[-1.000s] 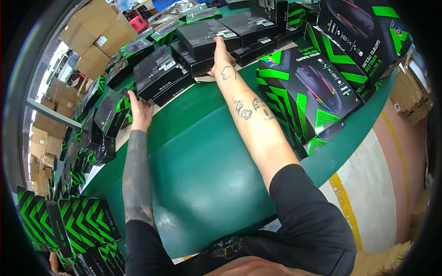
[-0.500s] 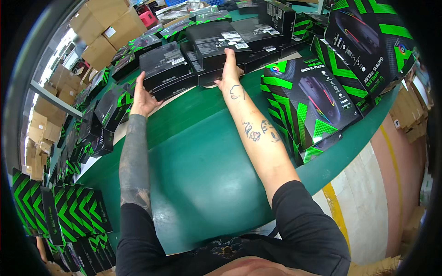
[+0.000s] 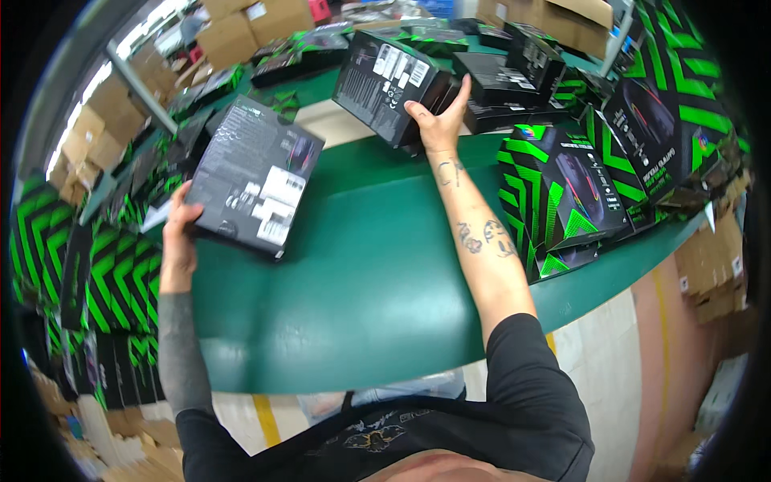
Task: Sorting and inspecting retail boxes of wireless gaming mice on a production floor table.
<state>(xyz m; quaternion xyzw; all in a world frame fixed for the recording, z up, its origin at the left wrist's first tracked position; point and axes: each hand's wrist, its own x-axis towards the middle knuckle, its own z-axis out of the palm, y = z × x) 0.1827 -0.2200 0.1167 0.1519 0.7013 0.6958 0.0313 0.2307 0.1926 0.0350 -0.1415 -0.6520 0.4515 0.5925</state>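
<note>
My left hand [image 3: 180, 229] grips the near left corner of a black mouse box [image 3: 241, 173], thumb on top. The box is tilted above the green table, its printed back with white labels facing up. My right hand [image 3: 440, 122] is closed on the right side of another black mouse box [image 3: 373, 92], also label side up and tilted. A second dark box seems to sit beneath that one, mostly hidden. The fingers under both boxes are out of sight. On the right, nearest my right forearm, stands a green-and-black mouse box [image 3: 574, 189].
The green table [image 3: 345, 297] curves across the front. More black boxes [image 3: 502, 80] are stacked behind my right hand. A tall green-and-black box [image 3: 654, 112] stands far right. Chevron-patterned boxes [image 3: 124, 277] are piled on the left. Brown cartons [image 3: 257, 24] stand at the back.
Both hands have lifted black boxes off the row at the back. The left hand's box has come nearer and left, turning; the right hand's has moved slightly right and tilted.
</note>
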